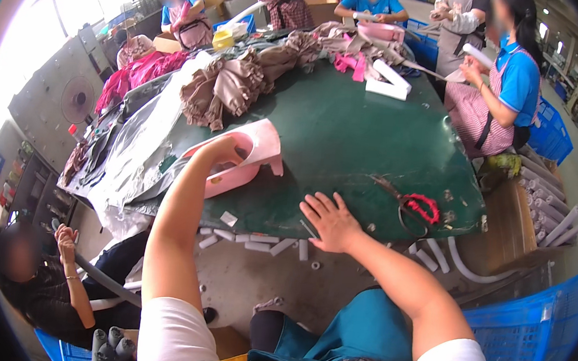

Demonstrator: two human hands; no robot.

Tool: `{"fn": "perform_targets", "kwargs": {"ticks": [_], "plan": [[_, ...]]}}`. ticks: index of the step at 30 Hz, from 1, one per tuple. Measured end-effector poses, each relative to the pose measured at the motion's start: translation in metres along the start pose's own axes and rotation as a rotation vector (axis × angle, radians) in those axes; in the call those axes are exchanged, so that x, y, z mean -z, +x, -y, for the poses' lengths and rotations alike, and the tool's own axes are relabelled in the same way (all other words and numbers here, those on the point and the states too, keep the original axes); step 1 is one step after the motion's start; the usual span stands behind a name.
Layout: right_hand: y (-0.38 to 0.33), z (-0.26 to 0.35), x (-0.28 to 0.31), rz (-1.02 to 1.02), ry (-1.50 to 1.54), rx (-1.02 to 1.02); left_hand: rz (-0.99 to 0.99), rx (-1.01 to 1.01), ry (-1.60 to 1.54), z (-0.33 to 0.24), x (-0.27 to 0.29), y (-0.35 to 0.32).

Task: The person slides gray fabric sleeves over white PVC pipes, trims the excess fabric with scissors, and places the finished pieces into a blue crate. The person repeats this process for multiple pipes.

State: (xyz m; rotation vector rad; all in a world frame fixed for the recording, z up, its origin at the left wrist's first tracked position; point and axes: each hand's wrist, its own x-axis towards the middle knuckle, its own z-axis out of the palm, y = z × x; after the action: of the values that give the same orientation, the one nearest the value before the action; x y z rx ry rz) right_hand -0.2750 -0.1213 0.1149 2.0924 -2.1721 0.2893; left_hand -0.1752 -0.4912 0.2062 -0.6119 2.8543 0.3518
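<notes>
- Pink plastic container (265, 141): on the green table (348, 137), left of centre, toward the near edge. Looks tilted, with its opening partly facing the wearer. Contents mostly hidden.
- Left hand (228, 152): in at the container's opening, arm stretched across the near edge. Fingertips mostly out of sight, so can't tell if it's gripping the wall, pinching something inside or just feeling around.
- Right hand (330, 223): palm down on the tabletop near the edge, fingers spread wide, nothing held. Reads as a brace.
- Step in hand, my read: left hand working at the container, right hand steadying the body.
- Next move: left would need to clear the rim on the way out, or a firm hold on the wall if the container gets shifted. Right is free to help, but has to lift off the table first.
- Scissors (403, 198): right of the right hand, apart from it, red wrapping on one handle.
- White paper scrap (228, 218): near edge, just below the container.
- Brown fabric heap (225, 89): beyond the container; clear plastic sheet (136, 157) to its left.
- White foam tubes (388, 87): far side, well apart from both hands.
- Co-worker (503, 89) at the right side, holding a white tube.
</notes>
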Motion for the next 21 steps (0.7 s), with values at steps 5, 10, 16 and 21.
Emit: {"fn": "perform_targets", "kwargs": {"ticks": [5, 10, 16, 21], "plan": [[0.000, -0.001, -0.002, 0.007, -0.003, 0.003, -0.370, 0.186, -0.478, 0.034, 0.011, -0.020], [0.007, 0.003, -0.004, 0.141, -0.090, -0.032, -0.829, 0.068, -0.460, 0.079, -0.001, -0.034], [-0.002, -0.002, -0.012, -0.026, -0.075, -0.030, -0.785, 0.112, -0.069, 0.059, -0.013, -0.057], [0.013, 0.018, -0.011, -0.050, -0.035, 0.061, -0.825, 0.106, 0.553, 0.198, -0.028, -0.087]]}}
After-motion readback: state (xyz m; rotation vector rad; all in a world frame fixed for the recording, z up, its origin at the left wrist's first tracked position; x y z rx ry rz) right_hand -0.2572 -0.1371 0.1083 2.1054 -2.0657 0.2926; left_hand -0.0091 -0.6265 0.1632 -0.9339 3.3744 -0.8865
